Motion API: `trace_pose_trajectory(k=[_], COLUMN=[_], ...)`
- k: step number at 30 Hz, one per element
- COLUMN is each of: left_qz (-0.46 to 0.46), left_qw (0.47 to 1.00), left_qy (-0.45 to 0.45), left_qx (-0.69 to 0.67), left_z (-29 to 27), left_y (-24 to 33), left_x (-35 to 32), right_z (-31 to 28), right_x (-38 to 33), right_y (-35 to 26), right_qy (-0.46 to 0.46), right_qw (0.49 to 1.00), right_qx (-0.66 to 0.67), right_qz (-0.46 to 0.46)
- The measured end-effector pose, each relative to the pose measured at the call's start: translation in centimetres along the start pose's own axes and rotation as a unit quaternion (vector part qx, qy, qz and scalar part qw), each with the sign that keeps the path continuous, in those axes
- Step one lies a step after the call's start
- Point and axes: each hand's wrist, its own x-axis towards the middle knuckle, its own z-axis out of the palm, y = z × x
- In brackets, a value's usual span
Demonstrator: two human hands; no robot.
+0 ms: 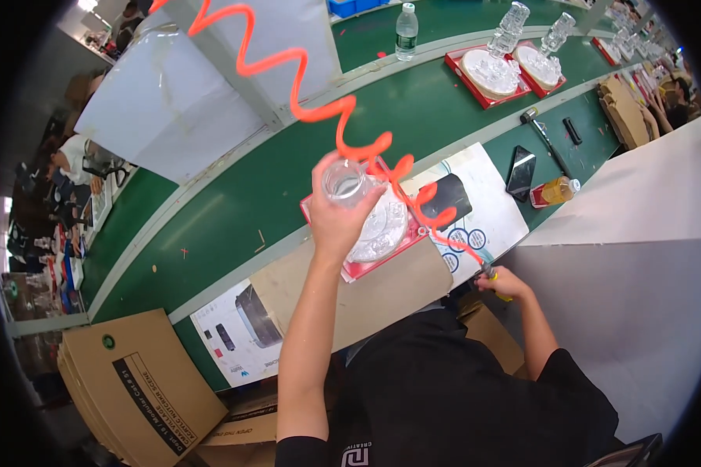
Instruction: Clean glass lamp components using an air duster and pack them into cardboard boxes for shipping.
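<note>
My left hand [341, 204] is closed around a clear plastic column [344, 180], seen from above as a round, hollow-looking end. Just below and to its right lies a clear, round moulded base [382, 228] in a red tray [358, 270]; whether the column joins that base is hidden by my hand. Down at the bench's near edge, my right hand [508, 283] grips a yellow-and-dark air gun [491, 272]. An orange coiled hose [346, 117] runs from it across the bench, passing beside the column and over the tray's right side.
Flattened printed cardboard [475, 194] covers the near bench. A phone [521, 171], an amber drink bottle [554, 192] and a hammer [549, 140] lie right. Beyond stand a water bottle [406, 33] and similar clear pieces [494, 70] in red trays. Cartons [132, 381] sit lower left.
</note>
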Motion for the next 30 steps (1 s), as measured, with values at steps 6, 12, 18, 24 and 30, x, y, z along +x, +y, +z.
trace_pose_trajectory(k=[6, 12, 18, 24, 30], left_qz=[-0.035, 0.081, 0.186, 0.301, 0.357], left_qw=[0.998, 0.995, 0.937, 0.825, 0.8], left_qy=[0.035, 0.056, 0.269, 0.391, 0.359], left_qx=[0.037, -0.005, 0.118, 0.275, 0.321], left_z=[-0.6, -12.5, -24.5, -30.5, -33.7], left_y=[1.3, 7.0, 18.1, 26.7, 30.2], left_x=[-1.4, -7.7, -17.1, -30.9, -40.5], right_z=[0.6, -0.3, 1.5, 0.2, 10.5], right_x=[5.2, 4.8, 4.0, 3.7, -2.4], right_y=[6.7, 5.2, 4.8, 1.9, -20.4], right_qy=[0.039, -0.005, 0.034, 0.0, -0.039], right_qw=[0.991, 0.989, 0.98, 0.975, 0.878], right_qx=[-0.127, -0.122, -0.181, -0.214, -0.405], right_qz=[-0.008, -0.088, -0.072, -0.066, -0.25])
